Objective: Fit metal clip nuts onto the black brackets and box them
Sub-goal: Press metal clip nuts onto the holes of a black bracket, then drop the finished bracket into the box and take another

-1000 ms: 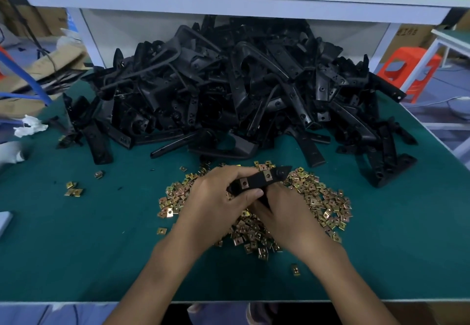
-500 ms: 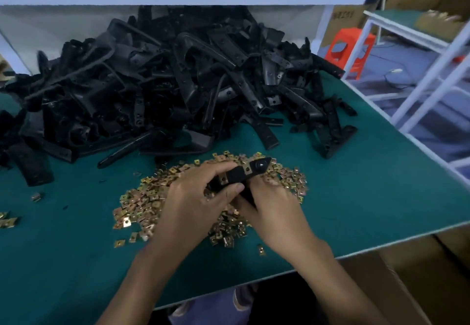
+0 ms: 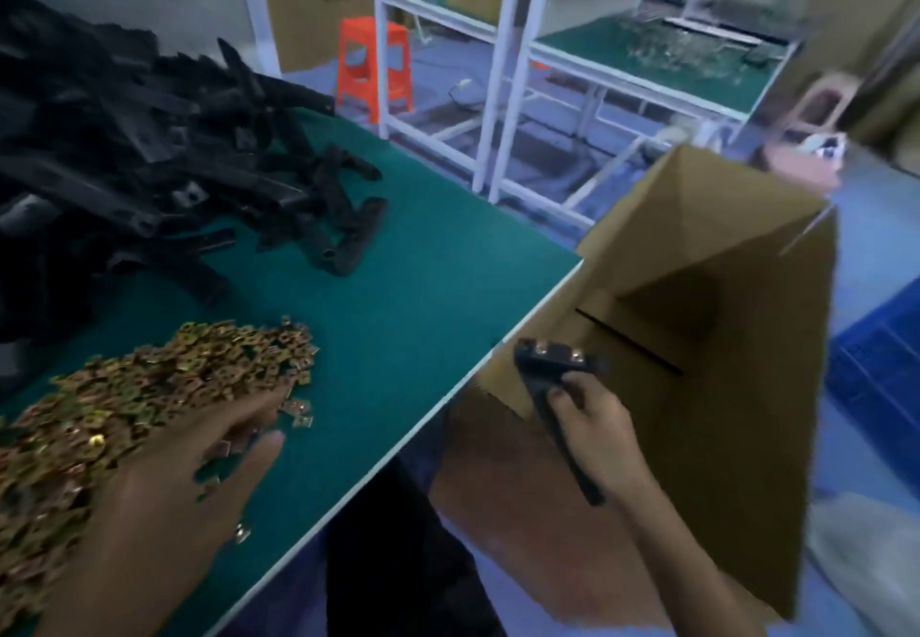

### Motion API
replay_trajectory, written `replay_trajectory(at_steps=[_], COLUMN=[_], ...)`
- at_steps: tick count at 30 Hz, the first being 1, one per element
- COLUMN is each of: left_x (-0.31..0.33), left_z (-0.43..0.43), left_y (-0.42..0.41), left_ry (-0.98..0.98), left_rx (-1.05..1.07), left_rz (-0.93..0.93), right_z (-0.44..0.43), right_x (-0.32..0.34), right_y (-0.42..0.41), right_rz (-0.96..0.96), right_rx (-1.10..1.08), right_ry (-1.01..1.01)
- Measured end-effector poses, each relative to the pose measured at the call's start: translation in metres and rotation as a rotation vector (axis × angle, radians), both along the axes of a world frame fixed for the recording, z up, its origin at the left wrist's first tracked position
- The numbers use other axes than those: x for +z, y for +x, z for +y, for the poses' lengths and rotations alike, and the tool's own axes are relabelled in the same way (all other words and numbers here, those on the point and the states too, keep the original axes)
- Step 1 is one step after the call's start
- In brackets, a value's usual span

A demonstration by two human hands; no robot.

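Observation:
My right hand (image 3: 595,420) grips a black bracket (image 3: 557,365) with two metal clip nuts on its top bar, held over the open cardboard box (image 3: 747,337) beside the table's right edge. Over the heap of brass-coloured clip nuts (image 3: 149,387) on the green mat hovers my left hand (image 3: 194,472), fingers spread and relaxed, holding nothing. A big pile of black brackets (image 3: 149,148) fills the back left of the table.
The green table (image 3: 423,258) ends in a white edge just left of the box. Beyond stand an orange stool (image 3: 373,63), white-framed benches (image 3: 622,63) and a blue crate (image 3: 876,377) on the floor at right.
The view has swung right. My right hand carried the fitted bracket off the table to the box. My left hand let go of it and stayed over the clip nuts.

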State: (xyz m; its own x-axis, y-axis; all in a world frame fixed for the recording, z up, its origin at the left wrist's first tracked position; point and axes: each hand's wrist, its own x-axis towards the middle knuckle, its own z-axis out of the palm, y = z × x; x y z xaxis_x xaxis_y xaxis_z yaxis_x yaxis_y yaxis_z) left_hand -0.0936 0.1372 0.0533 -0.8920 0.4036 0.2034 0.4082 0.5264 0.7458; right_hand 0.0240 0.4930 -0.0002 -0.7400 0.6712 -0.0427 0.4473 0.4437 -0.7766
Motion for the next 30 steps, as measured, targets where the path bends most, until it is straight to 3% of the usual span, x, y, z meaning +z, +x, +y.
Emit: replay_trajectory(at_steps=[3,7,9,11,14,17,21,23,26,30], left_x=[-0.003,-0.002,0.001,0.006,0.009,0.014,0.02,0.023,0.028,0.03], left_z=[-0.008,-0.018,-0.024,-0.031,-0.043,-0.052,-0.061,-0.063,-0.063,-0.068], left_y=[0.001,0.007,0.01,0.011,0.011,0.013,0.019,0.021,0.024,0.028], left_ry=[-0.003,0.015,-0.006,0.014,0.011,-0.01,0.019,0.033,0.045,0.057], left_rx=[0.048,0.127,0.155,0.208,0.24,0.317,0.349,0.358,0.356,0.361], left_rz=[0.0,-0.041,-0.036,-0.077,-0.13,-0.156,-0.192,-0.198,-0.196,-0.167], right_z=[0.08,0.139,0.144,0.133,0.102,0.057,-0.016,-0.05,-0.087,-0.105], right_x=[-0.024,-0.053,-0.059,-0.049,-0.014,0.035,0.071,0.075,0.075,0.058], right_y=[0.008,0.013,0.014,0.003,-0.034,-0.08,-0.153,-0.197,-0.259,-0.299], right_rz=[-0.077,-0.5,-0.59,-0.475,-0.099,0.207,0.316,0.235,-0.03,-0.27], right_rx=[-0.236,-0.221,-0.233,-0.283,-0.265,-0.125,0.263,0.466,0.675,0.696], right_ry=[-0.112,-0.082,0.009,0.078,0.217,0.271,0.336,0.331,0.381,0.562])
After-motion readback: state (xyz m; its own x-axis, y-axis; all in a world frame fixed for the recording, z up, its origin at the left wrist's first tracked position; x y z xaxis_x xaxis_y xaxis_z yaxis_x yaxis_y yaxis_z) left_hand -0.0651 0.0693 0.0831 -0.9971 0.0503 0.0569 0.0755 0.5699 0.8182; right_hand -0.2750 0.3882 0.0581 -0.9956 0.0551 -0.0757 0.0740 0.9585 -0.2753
